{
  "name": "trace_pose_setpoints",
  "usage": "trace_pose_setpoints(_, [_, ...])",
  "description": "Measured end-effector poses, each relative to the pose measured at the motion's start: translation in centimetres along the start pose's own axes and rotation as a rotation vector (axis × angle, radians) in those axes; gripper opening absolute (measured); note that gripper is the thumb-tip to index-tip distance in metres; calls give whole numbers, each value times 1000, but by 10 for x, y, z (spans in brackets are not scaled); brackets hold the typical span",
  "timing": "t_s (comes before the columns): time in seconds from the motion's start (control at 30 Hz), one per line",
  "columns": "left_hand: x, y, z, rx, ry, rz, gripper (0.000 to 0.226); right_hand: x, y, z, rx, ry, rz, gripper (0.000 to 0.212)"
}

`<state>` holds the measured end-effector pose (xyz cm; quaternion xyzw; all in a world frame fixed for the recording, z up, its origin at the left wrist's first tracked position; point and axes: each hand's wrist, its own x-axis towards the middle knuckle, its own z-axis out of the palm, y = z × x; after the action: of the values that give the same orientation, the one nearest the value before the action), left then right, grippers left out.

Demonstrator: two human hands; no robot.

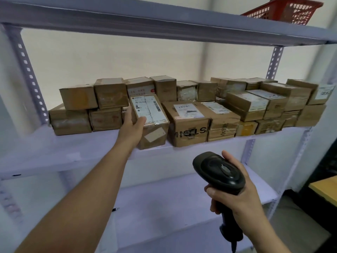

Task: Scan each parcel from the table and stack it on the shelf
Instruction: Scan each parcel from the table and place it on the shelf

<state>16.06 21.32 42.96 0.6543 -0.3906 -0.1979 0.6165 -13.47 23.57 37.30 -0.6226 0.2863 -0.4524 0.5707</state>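
Note:
My left hand [131, 125] grips the left side of a brown cardboard parcel [154, 125] with a white barcode label on top; the parcel rests on the middle shelf [60, 152], at the front of the row. A larger box with a handwritten label [189, 123] stands right beside it. My right hand [235, 198] holds a black barcode scanner [219, 170] by its handle, below the shelf edge, head pointing up and away. Several more cardboard parcels [111, 95] are stacked two high along the back of the shelf.
A red plastic basket [286, 10] sits on the top shelf at the right. Perforated metal uprights [31, 75] frame the rack. A lower shelf [164, 207] lies beneath. A yellow-topped table corner [324, 189] shows at the far right.

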Motion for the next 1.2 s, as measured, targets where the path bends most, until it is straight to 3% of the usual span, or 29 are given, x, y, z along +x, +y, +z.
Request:
trace_pose_setpoints(0.23, [10,-6,6,133,-93,66,68,-1,-3,4,-34,60,-5,88])
trace_pose_setpoints(0.47, [20,-16,10,187,-93,117,69,-3,-5,4,-94,112,-11,88])
trace_pose_setpoints(0.63, [13,-19,11,150,-83,101,93,-10,-7,-2,-109,120,-11,87])
trace_pose_setpoints(0.73, [-5,-18,13,210,38,130,91,-16,-8,-9,-109,120,-24,87])
trace_pose_setpoints(0.83, [-38,-21,19,277,217,184,79,-25,-11,-19,-115,119,-37,87])
trace_pose_setpoints(0.93, [-83,-30,36,266,286,291,63,-38,-13,-35,-120,127,-44,87])
trace_pose_setpoints(1.03, [-136,-40,70,265,195,286,51,-57,-14,-54,-113,148,-54,87])
trace_pose_setpoints(1.2, [-209,-50,139,341,-54,282,51,-105,-16,-98,-138,200,-51,89])
